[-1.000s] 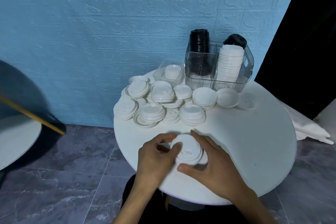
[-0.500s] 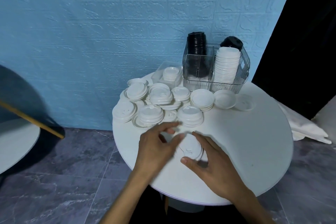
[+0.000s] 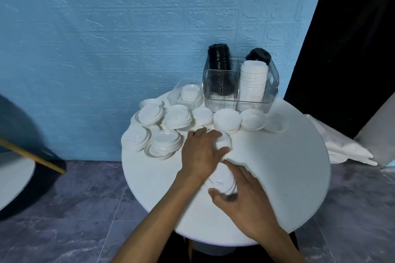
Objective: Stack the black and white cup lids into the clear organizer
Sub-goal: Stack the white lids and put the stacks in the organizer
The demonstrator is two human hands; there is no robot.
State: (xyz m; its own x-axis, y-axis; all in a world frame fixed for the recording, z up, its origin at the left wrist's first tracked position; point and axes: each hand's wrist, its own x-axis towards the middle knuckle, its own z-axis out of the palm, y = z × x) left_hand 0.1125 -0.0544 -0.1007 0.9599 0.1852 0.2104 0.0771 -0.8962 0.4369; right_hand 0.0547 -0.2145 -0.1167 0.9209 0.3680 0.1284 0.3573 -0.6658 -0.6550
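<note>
Head view: right hand [image 3: 245,205] grips a short stack of white lids [image 3: 222,179] near the front of the round white counter [image 3: 299,177], thumb and fingers curled round its rim. Left hand [image 3: 203,151] reaches over a lid pile [image 3: 224,142] further back, fingers bent onto it; blurred, so cannot tell if it actually grips. Loose white lid piles [image 3: 166,126] crowd the counter's back left. Clear organizer [image 3: 240,83] sits at the back edge against the blue wall [image 3: 128,28]: black lids [image 3: 219,57] stacked in the left compartment, tall white stack [image 3: 253,81] in the right, more black lids [image 3: 258,55] behind that.
</note>
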